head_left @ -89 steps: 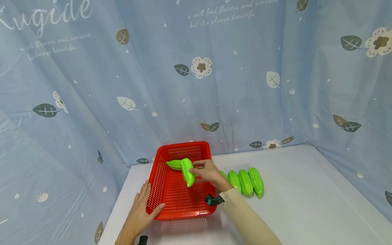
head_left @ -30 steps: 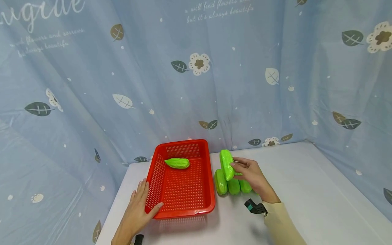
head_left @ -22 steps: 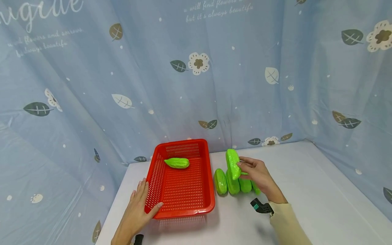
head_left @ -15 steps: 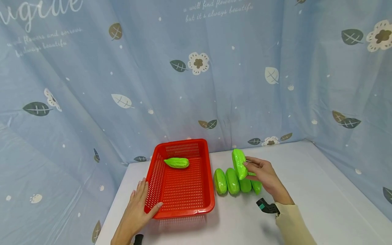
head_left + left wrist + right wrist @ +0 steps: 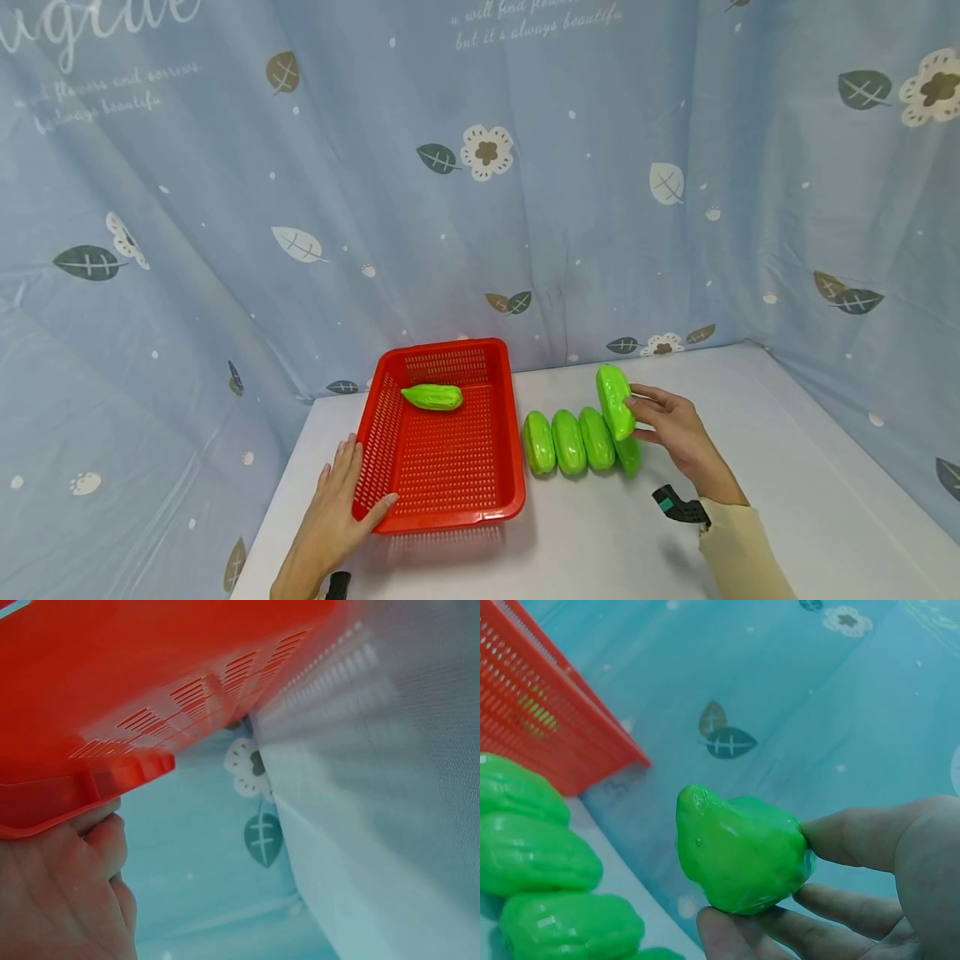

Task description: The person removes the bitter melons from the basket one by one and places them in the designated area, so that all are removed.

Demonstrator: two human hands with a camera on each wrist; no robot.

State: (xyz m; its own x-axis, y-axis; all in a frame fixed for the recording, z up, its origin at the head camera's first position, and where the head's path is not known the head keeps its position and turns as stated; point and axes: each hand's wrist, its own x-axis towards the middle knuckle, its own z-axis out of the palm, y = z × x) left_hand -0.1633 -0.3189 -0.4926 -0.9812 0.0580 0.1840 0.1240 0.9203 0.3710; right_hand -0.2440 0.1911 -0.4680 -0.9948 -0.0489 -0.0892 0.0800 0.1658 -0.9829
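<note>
My right hand (image 5: 671, 427) pinches a ribbed green toy gourd (image 5: 615, 402) between thumb and fingertips. In the right wrist view, its pointed end (image 5: 694, 801) faces the camera. The held gourd is raised above the right end of a row of similar gourds (image 5: 568, 443), partly hiding the last one (image 5: 628, 456). My left hand (image 5: 330, 512) rests on the near left corner of a red perforated basket (image 5: 483, 523), fingers straight along its left side and thumb over the front rim. One green gourd (image 5: 435, 397) lies inside, towards the back.
The basket and the row stand side by side on a white table (image 5: 720, 433). A blue patterned curtain (image 5: 390, 200) hangs behind the table and along its sides.
Three seconds ago my right hand held a gourd over the basket. Since then it has moved right, passing the held gourd along the row to the far end. My left hand stays at the basket.
</note>
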